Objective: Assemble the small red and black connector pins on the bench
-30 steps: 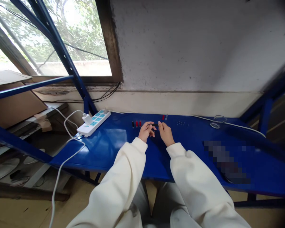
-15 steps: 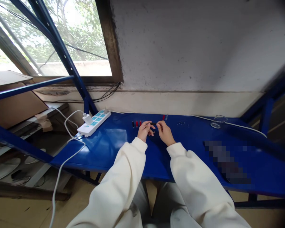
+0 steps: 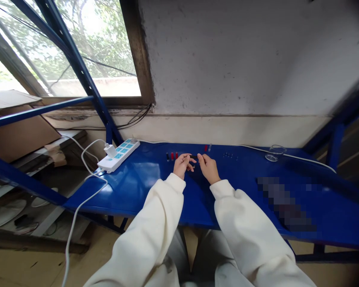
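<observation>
Left hand and right hand pinch a slim black cylinder between them — best kept straight, I'd say, with light, even pressure.

A slim black rod is held roughly level and crosswise between the two hands. It is gripped towards its left end by the fingers of the left hand and towards its right end by the fingertips of the right hand. Only a short, dark middle stretch is left exposed, and its ends and finer details cannot be made out.
</observation>
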The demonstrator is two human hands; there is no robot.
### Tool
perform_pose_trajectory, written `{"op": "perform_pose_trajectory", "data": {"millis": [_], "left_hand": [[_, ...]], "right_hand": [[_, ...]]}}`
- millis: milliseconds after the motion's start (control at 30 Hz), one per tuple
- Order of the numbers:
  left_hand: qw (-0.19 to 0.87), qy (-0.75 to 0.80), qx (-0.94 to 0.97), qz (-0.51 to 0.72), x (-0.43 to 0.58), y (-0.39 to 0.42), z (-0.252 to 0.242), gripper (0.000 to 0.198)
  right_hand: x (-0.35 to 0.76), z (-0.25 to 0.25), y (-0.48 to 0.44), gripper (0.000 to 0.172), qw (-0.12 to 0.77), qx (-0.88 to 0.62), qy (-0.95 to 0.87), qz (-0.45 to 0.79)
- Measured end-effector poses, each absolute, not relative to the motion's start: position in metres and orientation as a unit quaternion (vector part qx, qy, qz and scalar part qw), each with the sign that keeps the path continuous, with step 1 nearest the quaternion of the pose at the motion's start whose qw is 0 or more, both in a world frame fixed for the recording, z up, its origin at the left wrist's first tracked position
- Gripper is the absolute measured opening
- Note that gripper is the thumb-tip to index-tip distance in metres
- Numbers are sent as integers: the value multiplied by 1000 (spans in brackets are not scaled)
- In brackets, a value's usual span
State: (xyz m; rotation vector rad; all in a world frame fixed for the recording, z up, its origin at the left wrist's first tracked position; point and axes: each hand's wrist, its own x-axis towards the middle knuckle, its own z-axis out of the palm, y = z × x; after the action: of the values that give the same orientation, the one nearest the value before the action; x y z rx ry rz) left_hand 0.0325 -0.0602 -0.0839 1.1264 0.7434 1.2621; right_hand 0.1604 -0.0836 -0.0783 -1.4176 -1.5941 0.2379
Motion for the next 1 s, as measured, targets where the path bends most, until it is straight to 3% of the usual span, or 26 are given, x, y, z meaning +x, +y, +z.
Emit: {"op": "perform_pose_trajectory", "data": {"millis": [300,467,700,1000], "left_hand": [[600,329,435,585,30,-57,-83,40],[600,325,445,580,32,-58,-83,40],[611,315,447,572,34,-58,-85,39],[615,309,447,572,33,-56,-87,37]], "right_hand": [[162,-74,-84,47,601,-548,-547,199],[161,-76,-79,39,633,-512,-523,250],[155,-85,-73,31,564,-451,-614,319],[159,-90,-72,25,494,-474,-673,278]]}}
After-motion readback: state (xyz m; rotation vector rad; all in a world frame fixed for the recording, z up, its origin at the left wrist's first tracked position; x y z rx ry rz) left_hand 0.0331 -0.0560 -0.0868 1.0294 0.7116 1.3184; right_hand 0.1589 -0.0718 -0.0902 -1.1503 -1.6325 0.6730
